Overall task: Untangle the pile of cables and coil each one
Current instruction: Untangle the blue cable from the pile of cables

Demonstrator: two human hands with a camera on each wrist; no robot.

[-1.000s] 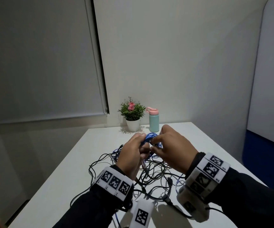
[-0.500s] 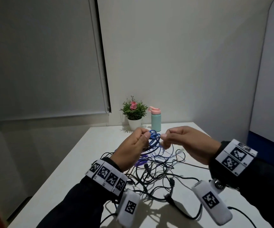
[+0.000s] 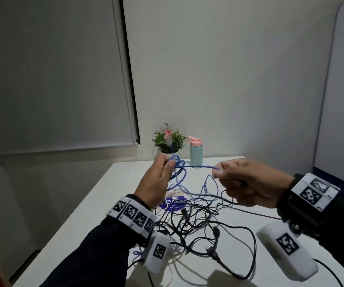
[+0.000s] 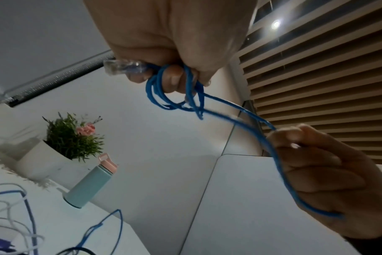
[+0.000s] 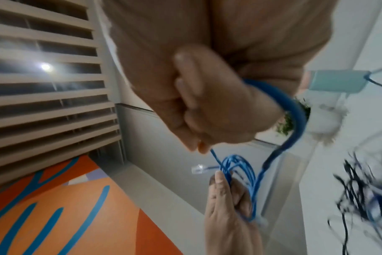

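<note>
A blue network cable (image 3: 196, 166) stretches taut between my hands above the table. My left hand (image 3: 163, 172) grips a few small coiled loops of the blue cable (image 4: 164, 96), its clear plug (image 4: 116, 66) sticking out past the fingers. About a hand's width to the right, my right hand (image 3: 225, 177) pinches the same blue cable (image 5: 294, 110), which runs through its curled fingers and hangs down. The cable's loose length drops into the pile of black, white and blue cables (image 3: 196, 220) on the white table (image 3: 105, 193).
A potted plant (image 3: 168, 141) and a mint bottle with a pink lid (image 3: 196, 152) stand at the table's far edge, just behind my hands. A blue-purple round item (image 3: 173, 203) lies under the cables. Black leads (image 3: 239, 264) trail toward the near edge.
My hands have moved apart and risen. The right hand slid rightward along the blue cable, drawing a straight span out from the loops held in the left hand.
</note>
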